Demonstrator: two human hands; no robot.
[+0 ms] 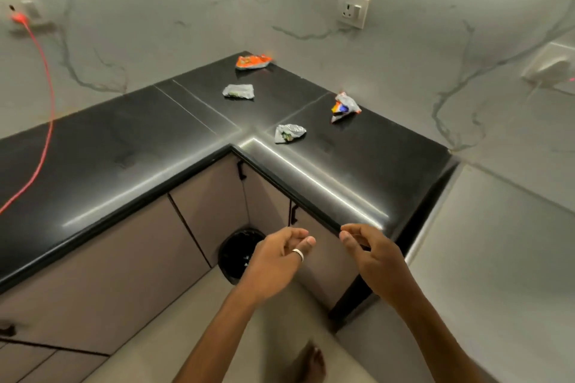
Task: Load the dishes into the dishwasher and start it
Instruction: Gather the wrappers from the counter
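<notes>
A bare foot (311,364) stands on the pale floor (280,320) at the bottom of the view. Above it two bare arms reach forward. The left hand (280,255), with a ring on it, and the right hand (370,252) are a little apart. Both have loosely bent fingers and hold nothing. The right hand is just beside the front edge of the black counter (124,149).

The counter bends in an L, and its inner corner points at the person. Below it are cupboard doors (109,258), and a black bin (239,253) sits on the floor in the corner. The floor between the cupboards is open.

On the counter lie an orange wrapper (252,61), a silver wrapper (238,91), a second silver wrapper (289,133) near the inner corner, and a colourful wrapper (344,107). A red cable (46,102) hangs down the wall at the left.

I cannot tell where the dishes or the dishwasher are.
</notes>
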